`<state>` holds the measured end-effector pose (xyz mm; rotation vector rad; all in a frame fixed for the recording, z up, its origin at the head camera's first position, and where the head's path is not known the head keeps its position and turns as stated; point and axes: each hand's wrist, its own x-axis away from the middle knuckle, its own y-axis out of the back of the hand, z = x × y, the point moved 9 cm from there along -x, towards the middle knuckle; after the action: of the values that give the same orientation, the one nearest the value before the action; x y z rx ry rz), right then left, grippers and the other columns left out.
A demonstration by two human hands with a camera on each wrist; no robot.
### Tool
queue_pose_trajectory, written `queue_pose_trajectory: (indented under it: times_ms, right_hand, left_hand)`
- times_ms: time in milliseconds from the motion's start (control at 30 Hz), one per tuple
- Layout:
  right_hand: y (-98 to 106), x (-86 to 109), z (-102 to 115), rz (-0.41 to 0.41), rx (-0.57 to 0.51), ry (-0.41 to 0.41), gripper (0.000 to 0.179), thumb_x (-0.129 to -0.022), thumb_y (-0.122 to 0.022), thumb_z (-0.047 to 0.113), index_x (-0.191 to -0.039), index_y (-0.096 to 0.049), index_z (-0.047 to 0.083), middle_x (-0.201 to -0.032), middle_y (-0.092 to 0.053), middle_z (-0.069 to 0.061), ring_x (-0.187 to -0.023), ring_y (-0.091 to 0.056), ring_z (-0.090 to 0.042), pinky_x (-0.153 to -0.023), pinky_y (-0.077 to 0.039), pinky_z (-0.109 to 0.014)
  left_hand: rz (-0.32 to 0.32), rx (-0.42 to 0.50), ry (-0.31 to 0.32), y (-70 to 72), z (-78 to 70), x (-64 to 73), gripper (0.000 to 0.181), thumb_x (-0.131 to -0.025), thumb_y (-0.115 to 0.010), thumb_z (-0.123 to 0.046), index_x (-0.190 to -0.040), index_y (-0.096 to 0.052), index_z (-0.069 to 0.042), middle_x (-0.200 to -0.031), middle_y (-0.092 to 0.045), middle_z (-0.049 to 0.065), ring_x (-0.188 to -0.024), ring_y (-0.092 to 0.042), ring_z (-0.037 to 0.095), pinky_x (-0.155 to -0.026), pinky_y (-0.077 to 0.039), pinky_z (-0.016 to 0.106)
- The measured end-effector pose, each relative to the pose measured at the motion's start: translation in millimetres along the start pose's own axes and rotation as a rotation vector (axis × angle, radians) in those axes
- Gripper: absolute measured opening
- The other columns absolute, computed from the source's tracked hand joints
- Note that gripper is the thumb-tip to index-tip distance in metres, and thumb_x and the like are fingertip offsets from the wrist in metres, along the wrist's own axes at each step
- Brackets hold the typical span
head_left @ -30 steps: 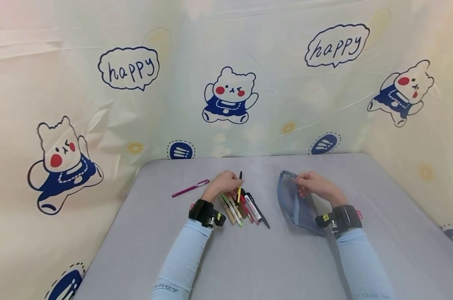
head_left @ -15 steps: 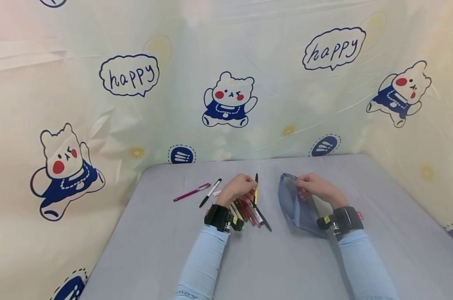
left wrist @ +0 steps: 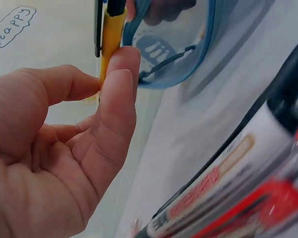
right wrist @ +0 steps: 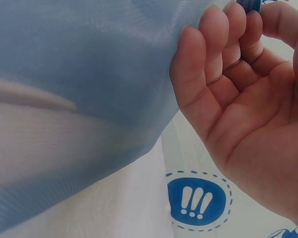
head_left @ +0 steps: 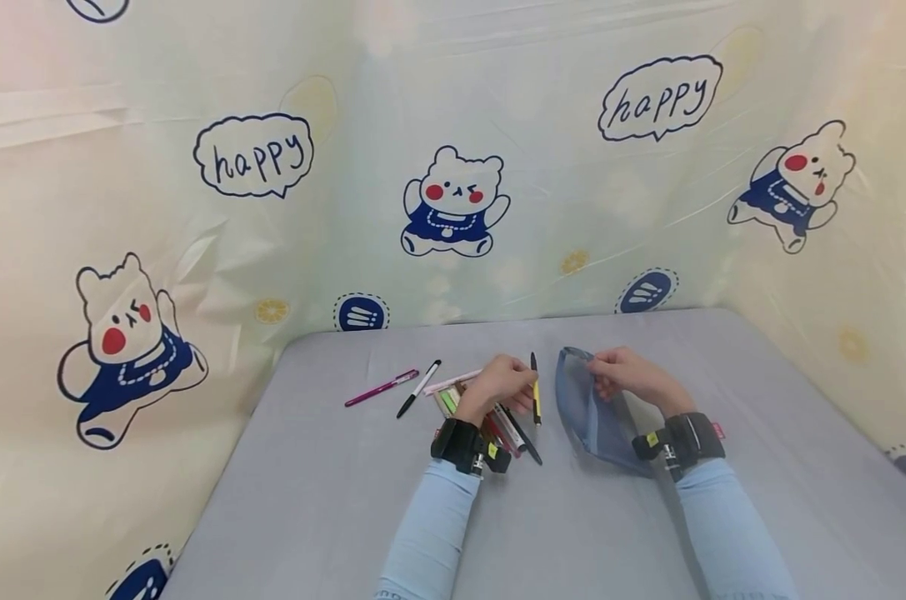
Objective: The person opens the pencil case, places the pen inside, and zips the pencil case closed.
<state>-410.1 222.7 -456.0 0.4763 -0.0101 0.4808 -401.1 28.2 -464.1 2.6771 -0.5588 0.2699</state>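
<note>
My left hand [head_left: 503, 385] pinches a yellow pen [head_left: 538, 402] with a black top between thumb and fingertips, holding it upright just left of the pouch. A blue mesh pouch [head_left: 578, 412] hangs from my right hand [head_left: 636, 375], which grips its zipped upper edge; the right wrist view shows the mesh [right wrist: 89, 59] beside curled fingers. In the left wrist view the pouch's mouth [left wrist: 208, 44] gapes behind the pen. Beneath my left hand lies a pile of pens and markers [head_left: 508, 433], partly hidden by the hand and wrist.
A magenta pen [head_left: 381, 388] and a white pen with black ends [head_left: 418, 389] lie left of the pile. A pale pink pen [head_left: 453, 382] sticks out behind my left hand. The grey table [head_left: 310, 500] meets a printed curtain [head_left: 543, 283] at the back.
My left hand has moved right with the yellow pen, from over the pile to beside the pouch. The white and pale pink pens have come into view. My right hand stays on the pouch.
</note>
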Motion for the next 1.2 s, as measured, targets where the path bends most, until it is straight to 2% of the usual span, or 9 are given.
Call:
queue_pose_trajectory:
  times_ms: [133, 333, 533, 800, 1033, 1200]
  right_hand:
    - [-2.3, -0.3, 1.5, -0.007, 0.008, -0.008, 0.028, -0.101, -0.050, 0.018, -0.075, -0.052, 0.006, -0.066, -0.053, -0.001, -0.062, -0.060, -0.015, -0.064, -0.055, -0.031]
    - [-7.2, -0.9, 0.3, 0.001, -0.002, -0.012, 0.027, -0.101, -0.050, 0.018, -0.077, -0.053, 0.005, -0.067, -0.053, -0.002, -0.063, -0.061, -0.015, -0.065, -0.056, -0.032]
    - [-6.4, -0.9, -2.6, 0.008, 0.007, -0.005, 0.027, -0.101, -0.049, 0.018, -0.077, -0.052, 0.005, -0.068, -0.053, -0.002, -0.063, -0.061, -0.015, -0.065, -0.056, -0.033]
    - [-6.0, 1.7, -4.4, 0.005, 0.032, -0.018, 0.029, -0.101, -0.050, 0.018, -0.075, -0.052, 0.005, -0.067, -0.052, -0.002, -0.066, -0.061, -0.016, -0.067, -0.056, -0.033]
    - [-0.5, 1.8, -3.5, -0.002, 0.037, -0.012, 0.026, -0.099, -0.050, 0.017, -0.079, -0.055, 0.002, -0.067, -0.054, -0.003, -0.066, -0.063, -0.015, -0.067, -0.057, -0.033]
    - [-1.3, 0.8, 4.9, 0.008, 0.032, -0.003, 0.027, -0.100, -0.049, 0.016, -0.082, -0.055, -0.003, -0.067, -0.052, -0.004, -0.065, -0.062, -0.015, -0.068, -0.057, -0.035]
  left_hand:
    - [0.000, 0.019, -0.013, -9.3, 1.3, -3.6, 0.020, -0.097, -0.056, -0.020, -0.099, -0.067, -0.003, -0.077, -0.069, 0.011, -0.059, -0.069, 0.016, -0.065, -0.060, 0.039]
    - [-0.012, 0.008, -0.006, -21.3, 6.9, -4.1, 0.021, -0.098, -0.056, -0.021, -0.097, -0.069, -0.004, -0.075, -0.070, 0.010, -0.059, -0.069, 0.017, -0.064, -0.060, 0.038]
    - [-0.022, 0.009, -0.016, -30.0, 2.9, -2.4, 0.023, -0.098, -0.057, -0.025, -0.099, -0.069, -0.005, -0.074, -0.071, 0.009, -0.060, -0.070, 0.018, -0.066, -0.060, 0.040]
    - [0.008, 0.050, -0.029, -45.1, 2.4, -6.6, 0.019, -0.098, -0.057, -0.021, -0.096, -0.066, -0.004, -0.074, -0.070, 0.010, -0.061, -0.070, 0.019, -0.058, -0.059, 0.034]
    - [0.030, 0.035, -0.055, -58.5, -4.7, -15.6, 0.021, -0.097, -0.056, -0.020, -0.086, -0.068, -0.007, -0.071, -0.071, 0.012, -0.060, -0.070, 0.021, -0.068, -0.060, 0.044]
    - [0.026, 0.052, -0.047, -58.8, -11.5, -19.0, 0.021, -0.098, -0.056, -0.019, -0.097, -0.067, -0.001, -0.073, -0.071, 0.011, -0.062, -0.071, 0.021, -0.065, -0.060, 0.040]
